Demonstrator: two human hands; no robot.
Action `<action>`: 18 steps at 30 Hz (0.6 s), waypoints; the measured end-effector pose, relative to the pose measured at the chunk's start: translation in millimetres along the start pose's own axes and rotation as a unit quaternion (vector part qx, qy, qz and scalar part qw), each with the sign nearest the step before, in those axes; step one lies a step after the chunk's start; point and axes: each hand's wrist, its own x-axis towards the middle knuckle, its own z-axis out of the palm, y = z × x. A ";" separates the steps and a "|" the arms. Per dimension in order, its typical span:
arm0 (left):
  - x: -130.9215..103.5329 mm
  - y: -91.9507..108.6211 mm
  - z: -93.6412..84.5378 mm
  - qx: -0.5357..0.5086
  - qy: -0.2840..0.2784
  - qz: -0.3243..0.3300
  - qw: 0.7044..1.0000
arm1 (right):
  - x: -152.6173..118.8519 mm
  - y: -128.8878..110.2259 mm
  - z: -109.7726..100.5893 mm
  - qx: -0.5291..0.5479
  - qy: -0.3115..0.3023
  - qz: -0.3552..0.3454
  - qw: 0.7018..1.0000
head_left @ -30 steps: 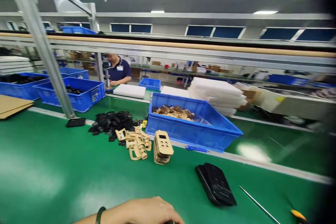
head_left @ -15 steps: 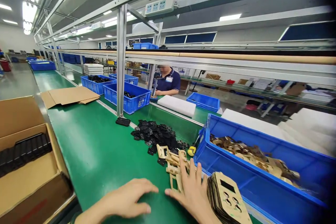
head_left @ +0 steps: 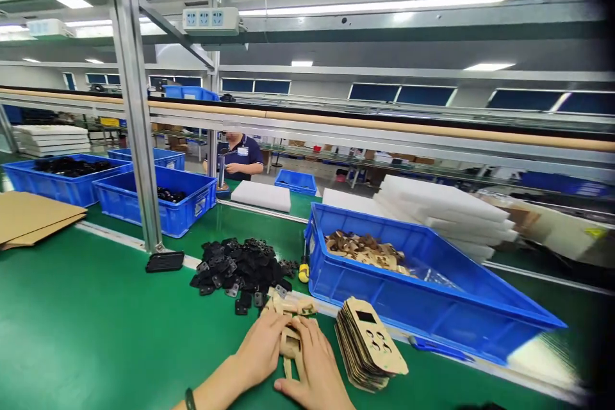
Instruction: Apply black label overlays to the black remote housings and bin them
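Tan cut-out pieces [head_left: 291,344] with window-like holes lie in a small heap on the green bench top. My left hand [head_left: 262,343] closes over their left side, fingers pressed together. From the right, my right hand [head_left: 314,359] holds the same pieces, its fingers curved over them and its thumb apart. The fingers partly hide the pieces. To the right of that hand stands a neat stack of tan panels [head_left: 369,343], each with one rectangular and several round holes. Beyond the heap lies a pile of small black plates [head_left: 243,269].
A large blue bin [head_left: 413,307] of loose tan pieces stands at right, with a yellow-handled screwdriver [head_left: 303,271] by its left end. A blue cutter [head_left: 439,348] lies before it. A metal post [head_left: 137,128] and blue bins [head_left: 187,208] are at left. A person [head_left: 243,157] sits opposite.
The view has turned to the right. My left hand has moved in beside the right hand, and both have closed around the tan cut-out pieces. The open carton has left the view.
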 end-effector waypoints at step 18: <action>-65.4 4.2 -51.8 0.019 -0.055 -0.192 0.980 | 9.4 -10.4 -33.1 0.000 0.155 -0.116 0.981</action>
